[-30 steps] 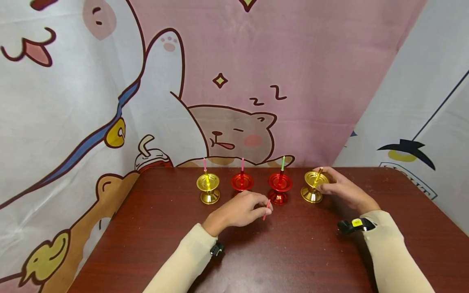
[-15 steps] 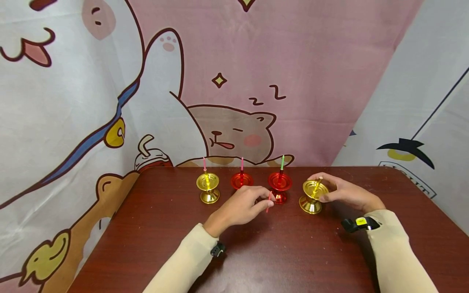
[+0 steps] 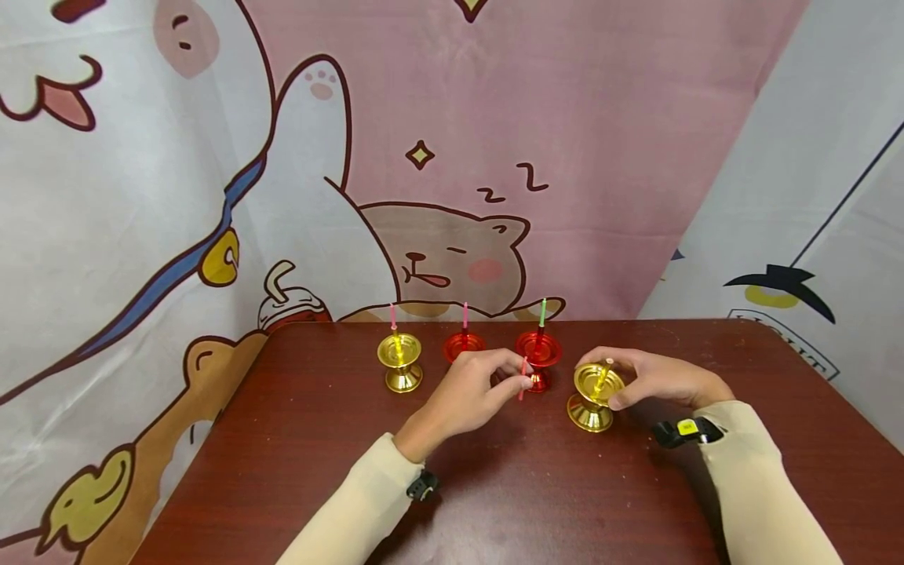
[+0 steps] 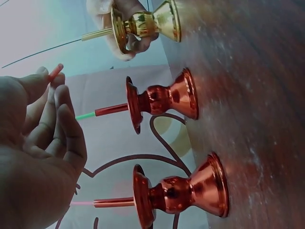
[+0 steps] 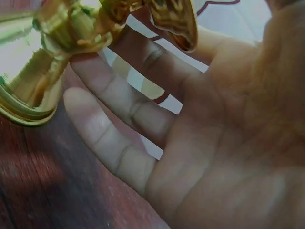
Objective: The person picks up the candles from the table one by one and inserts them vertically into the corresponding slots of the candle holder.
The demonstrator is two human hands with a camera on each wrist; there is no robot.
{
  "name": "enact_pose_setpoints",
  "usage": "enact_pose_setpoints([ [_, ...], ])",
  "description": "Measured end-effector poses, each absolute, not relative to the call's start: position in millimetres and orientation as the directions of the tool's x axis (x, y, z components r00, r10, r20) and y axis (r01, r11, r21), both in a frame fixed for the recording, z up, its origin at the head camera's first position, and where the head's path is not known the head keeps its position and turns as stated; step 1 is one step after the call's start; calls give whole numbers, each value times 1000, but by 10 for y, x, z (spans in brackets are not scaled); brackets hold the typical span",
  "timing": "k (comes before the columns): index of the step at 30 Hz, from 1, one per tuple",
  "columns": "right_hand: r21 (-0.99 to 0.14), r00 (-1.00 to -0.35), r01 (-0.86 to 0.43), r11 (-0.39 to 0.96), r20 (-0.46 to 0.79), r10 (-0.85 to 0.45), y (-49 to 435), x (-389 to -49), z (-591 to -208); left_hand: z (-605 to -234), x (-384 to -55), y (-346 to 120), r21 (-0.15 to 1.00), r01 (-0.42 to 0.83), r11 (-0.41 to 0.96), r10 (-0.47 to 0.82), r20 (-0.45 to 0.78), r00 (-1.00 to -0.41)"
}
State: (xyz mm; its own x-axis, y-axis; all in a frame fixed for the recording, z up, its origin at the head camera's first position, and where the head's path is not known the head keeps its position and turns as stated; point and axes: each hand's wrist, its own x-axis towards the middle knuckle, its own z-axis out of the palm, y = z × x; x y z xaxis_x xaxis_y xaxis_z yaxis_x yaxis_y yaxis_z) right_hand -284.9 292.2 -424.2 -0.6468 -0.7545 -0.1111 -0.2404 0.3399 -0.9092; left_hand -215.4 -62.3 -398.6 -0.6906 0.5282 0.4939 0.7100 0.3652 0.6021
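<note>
My left hand [image 3: 472,396] pinches a thin red candle [image 3: 523,383] between thumb and fingertips, held upright in front of the right red candle holder [image 3: 542,357]. My right hand [image 3: 660,378] grips a gold candle holder [image 3: 592,414] around its dish, thumb on the near side. In the left wrist view, this gold holder's tube [image 4: 96,34] has no candle in it. Seen from the right wrist, the gold stem [image 5: 71,36] lies against the fingers. A green candle [image 3: 543,311] stands in the right red holder.
To the left stand another red holder [image 3: 459,345] with a pink candle [image 3: 465,315], partly hidden by my left hand, and a gold holder [image 3: 403,378] with a pink candle [image 3: 393,316]. A printed cloth [image 3: 600,157] hangs behind the brown table [image 3: 304,463].
My right hand has brought the gold holder nearer to me and slightly left. My left hand, with the red candle, has moved slightly right and away from me.
</note>
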Motion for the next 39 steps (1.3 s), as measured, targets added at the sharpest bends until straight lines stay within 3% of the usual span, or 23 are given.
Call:
enact_pose_setpoints([
  [9,-927,-551,-235,292,-120,-826,2692,-2795,-4190,-3924,-2087,-595,638,706,308,428,570,-701],
  [17,-918,-496,-289,274,-101,-863,2452,-2738,-4164,-3858,-2016,-555,640,728,244,405,615,-676],
  [27,-908,-497,-273,317,-149,-855,2252,-2666,-4163,-3808,-1960,-536,610,763,215,405,655,-638],
  [39,-878,-519,-320,356,-152,-841,2033,-2559,-4096,-3787,-1935,-523,626,758,185,417,648,-637],
])
